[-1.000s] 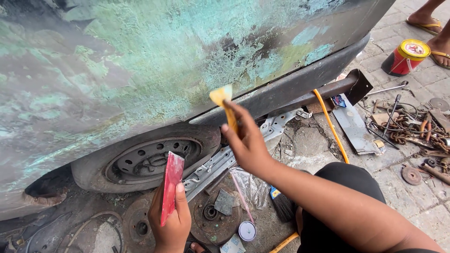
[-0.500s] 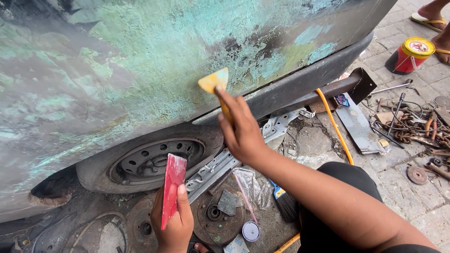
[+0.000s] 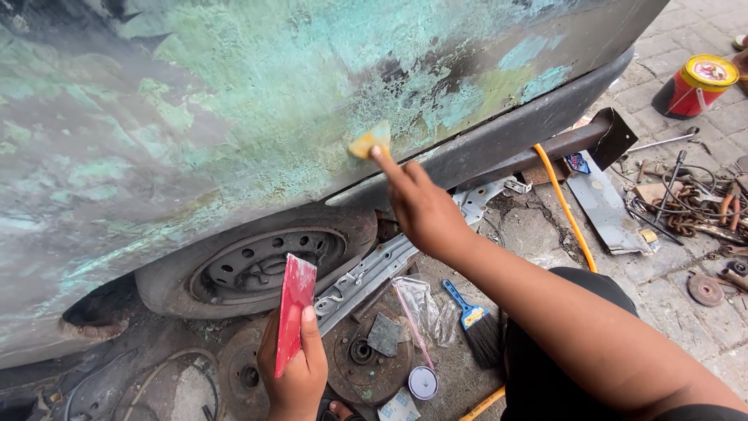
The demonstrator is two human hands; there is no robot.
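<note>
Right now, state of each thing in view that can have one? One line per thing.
right hand: pressing a yellow spreader flat against the car panel
left hand: gripping a red card, held upright
car panel: sanded, patchy green filler
wheel: mounted, bare steel rim
tin: lid on, upright
brush: lying on the ground

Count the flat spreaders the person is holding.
2. A yellow spreader is pressed against the car panel by the right hand. A red spreader stands upright in the left hand, near the wheel.
</note>
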